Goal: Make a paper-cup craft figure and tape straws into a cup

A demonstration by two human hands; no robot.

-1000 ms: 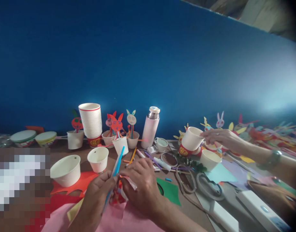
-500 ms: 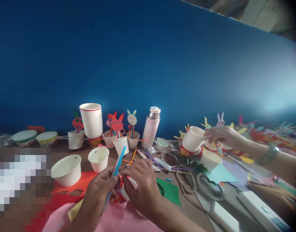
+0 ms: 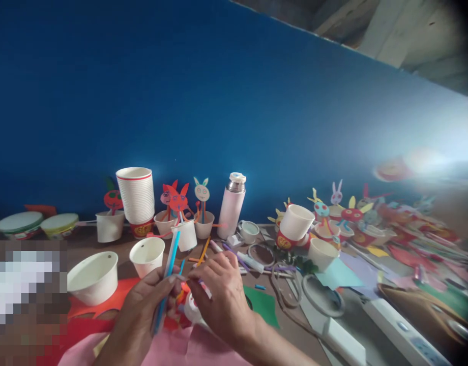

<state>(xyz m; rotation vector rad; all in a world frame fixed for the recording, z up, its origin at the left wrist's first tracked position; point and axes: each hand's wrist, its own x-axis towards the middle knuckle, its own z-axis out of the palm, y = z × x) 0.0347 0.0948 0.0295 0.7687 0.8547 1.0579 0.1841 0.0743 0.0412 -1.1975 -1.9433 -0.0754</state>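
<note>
My left hand point(image 3: 152, 300) is closed around a slim blue straw-like stick point(image 3: 173, 254), which stands tilted upward with a pale strip along one side. Beside it, my right hand point(image 3: 218, 284) has thumb and fingers pinched together close to the stick; whatever they hold is too small to make out. Beneath the right hand, a white rounded item point(image 3: 192, 307) with red parts is partly hidden. Pink paper point(image 3: 173, 348) lies under both wrists.
White paper cups point(image 3: 94, 277) stand at left, a tall cup stack point(image 3: 135, 195) behind. Paper animal figures in cups point(image 3: 178, 201), a pink thermos point(image 3: 233, 206), markers and tape rolls point(image 3: 323, 295) spread across the table. A power strip point(image 3: 402, 325) lies at right.
Another person's hand has left the cup at right; a blurred red-and-white cup now appears at far right. The view has shifted slightly right. My hands remain together at the blue stick.
</note>
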